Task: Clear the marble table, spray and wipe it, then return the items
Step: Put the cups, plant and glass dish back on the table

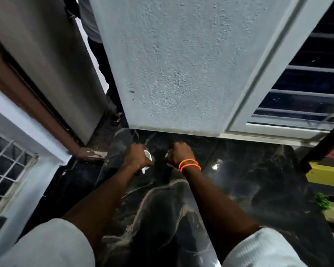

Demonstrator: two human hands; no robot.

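The black marble table (249, 180) with pale veins fills the lower middle of the view. Both my hands are near its far edge, close to the wall. My left hand (136, 158) is closed around a white cup (148, 155), whose rim shows by the fingers. My right hand (180, 153), with two orange bands on the wrist, is closed as a fist on a small shiny item (167, 154) that is mostly hidden by the fingers. The two hands are a short gap apart, just above the table top.
A rough pale wall (181, 64) rises right behind the table. A barred window (307, 89) is at the right, a brown door frame (37, 105) at the left. A yellow and black block (324, 174) and green leaves (322, 202) lie at the table's right edge. A person's legs (102, 60) show past the wall.
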